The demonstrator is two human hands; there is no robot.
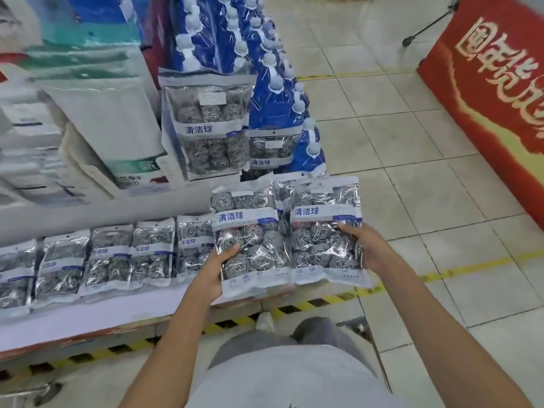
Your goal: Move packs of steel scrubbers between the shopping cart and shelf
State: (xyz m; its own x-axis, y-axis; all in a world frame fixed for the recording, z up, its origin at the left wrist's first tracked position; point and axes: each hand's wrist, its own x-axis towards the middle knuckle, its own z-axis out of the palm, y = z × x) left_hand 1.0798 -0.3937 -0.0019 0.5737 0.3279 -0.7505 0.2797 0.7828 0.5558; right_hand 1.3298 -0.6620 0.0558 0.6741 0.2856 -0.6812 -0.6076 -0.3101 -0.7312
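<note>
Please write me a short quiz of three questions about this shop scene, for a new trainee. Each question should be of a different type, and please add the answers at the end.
1. True or false: the left hand and the right hand each hold a pack of steel scrubbers.
2. Multiple choice: where do the other scrubber packs lie in a row? A) on the tiled floor B) on the low white shelf C) on the red banner
3. Fill in: behind the two upright scrubber packs stand blue pouches with ______ caps.

Key
1. True: the left pack and the right pack are held side by side.
2. B
3. white
</note>
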